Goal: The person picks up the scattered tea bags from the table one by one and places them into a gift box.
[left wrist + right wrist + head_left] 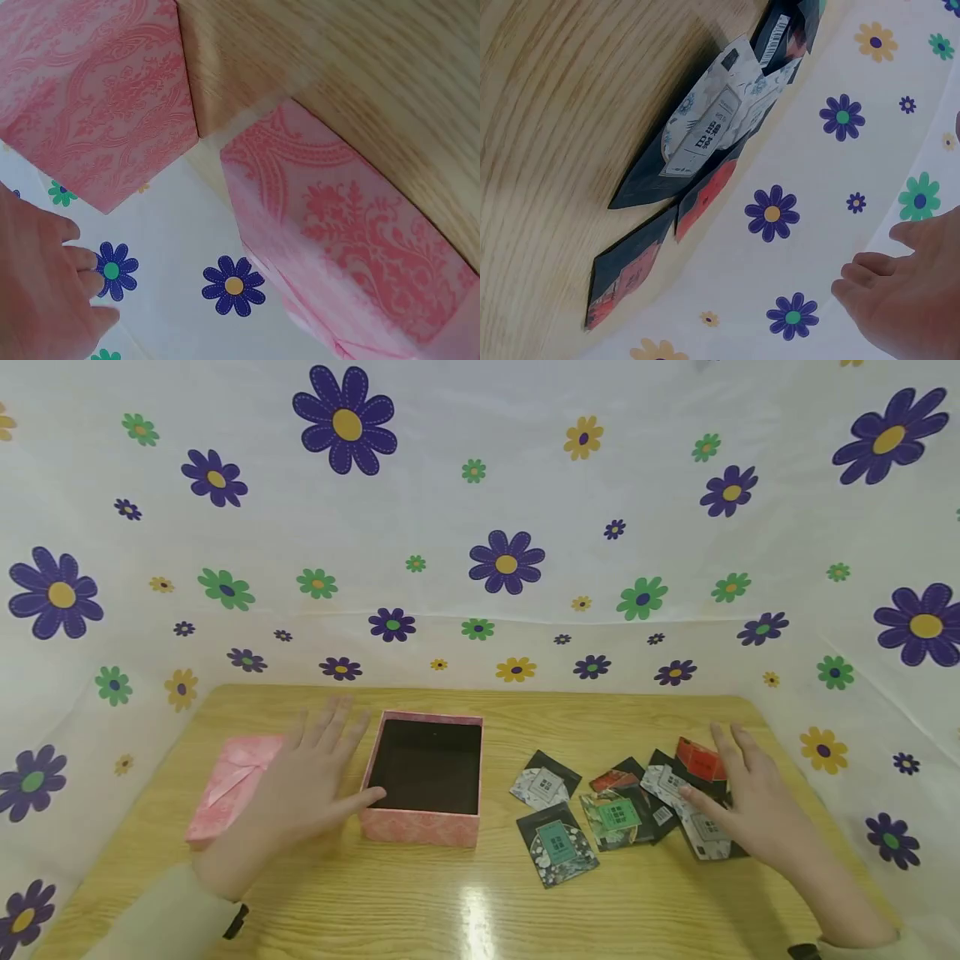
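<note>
Pale cloth sleeves (pixel 161 914) come in low on both sides of the bench (pixel 330 893), each with a dark band (pixel 236 922) at the cuff. Nearest the front edge, right of the middle, a teal-labelled packet (pixel 557 843) lies flat. The left hand (pixel 303 785) is spread wide, thumb held out, holding nothing, over the gap between the pink lid (pixel 232 785) by the left edge and the pink box (pixel 420 828) left of centre. Whether its thumb touches the box rim I cannot tell.

The right hand (pixel 757 810) is also wide and holding nothing, fingers straight, above the packets closest to the right edge. Under and beside it, 2 white-fronted packets (pixel 667 785) overlap a red-labelled packet (pixel 702 760). Left of these, a green-labelled packet (pixel 615 818) partly covers another red one, and a silver-labelled packet (pixel 545 781) lies just behind the teal one.

As for progress, the lid is off and the box stands upright, its dark inside bare; every packet in sight is outside it. Nothing looks packed, and the lid is not on. I judge the sorting barely begun. Beyond the far edge hangs a flowered cloth (pixel 420 510).
</note>
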The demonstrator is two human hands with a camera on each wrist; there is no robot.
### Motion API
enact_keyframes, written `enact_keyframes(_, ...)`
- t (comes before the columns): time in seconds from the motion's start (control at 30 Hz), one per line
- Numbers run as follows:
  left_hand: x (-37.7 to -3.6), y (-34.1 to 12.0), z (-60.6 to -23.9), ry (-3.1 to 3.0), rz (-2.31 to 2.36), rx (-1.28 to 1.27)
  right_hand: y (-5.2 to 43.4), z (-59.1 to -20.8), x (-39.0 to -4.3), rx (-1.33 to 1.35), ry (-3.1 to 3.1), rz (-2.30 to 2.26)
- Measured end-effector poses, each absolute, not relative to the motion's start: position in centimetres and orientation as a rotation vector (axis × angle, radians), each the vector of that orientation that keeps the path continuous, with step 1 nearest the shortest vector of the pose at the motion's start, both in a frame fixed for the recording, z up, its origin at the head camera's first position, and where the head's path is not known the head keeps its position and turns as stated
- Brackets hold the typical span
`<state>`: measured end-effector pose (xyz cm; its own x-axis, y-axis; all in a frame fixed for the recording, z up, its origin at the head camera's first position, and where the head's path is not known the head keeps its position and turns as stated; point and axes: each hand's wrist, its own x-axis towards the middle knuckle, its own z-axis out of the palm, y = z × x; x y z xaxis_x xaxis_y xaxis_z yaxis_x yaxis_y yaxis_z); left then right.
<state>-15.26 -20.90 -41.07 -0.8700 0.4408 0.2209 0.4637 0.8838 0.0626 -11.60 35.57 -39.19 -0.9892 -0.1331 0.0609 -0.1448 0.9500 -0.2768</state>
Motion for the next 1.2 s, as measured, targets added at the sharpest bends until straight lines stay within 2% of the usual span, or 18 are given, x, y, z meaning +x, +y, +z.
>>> enact_keyframes(0.33,-16.4,-19.4,-42.4,-2.86,-0.162,-0.858,37.4,-39.5,-11.2,0.18,-2.923,0.681)
enact_keyframes(0.6,-16.0,-18.9,-42.4,-2.922,-0.206,-0.826,40.1,-40.1,-10.8,0.12,-2.823,1.091)
enact_keyframes(1.1,-15.3,-18.6,-42.5,-2.945,-0.278,-0.791,45.5,-42.4,-9.7,-0.207,-2.473,1.823)
enact_keyframes(1.2,-15.3,-18.6,-42.5,-2.94,-0.282,-0.791,46.1,-42.9,-9.7,-0.301,-2.446,1.854)
